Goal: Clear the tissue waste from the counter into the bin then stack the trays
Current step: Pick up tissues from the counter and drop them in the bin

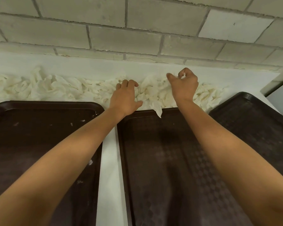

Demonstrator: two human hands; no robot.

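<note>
Crumpled tissue (47, 87) lies in a long strip across the middle of the frame, on the white counter (235, 75) below the brick wall (137, 30). The left hand (124, 98) curls its fingers into the heap at centre. Just right of it, the right hand (185, 87) pinches a wad. Three dark trays sit side by side below: left tray (31, 136), middle tray (162, 160), right tray (252, 115).
</note>
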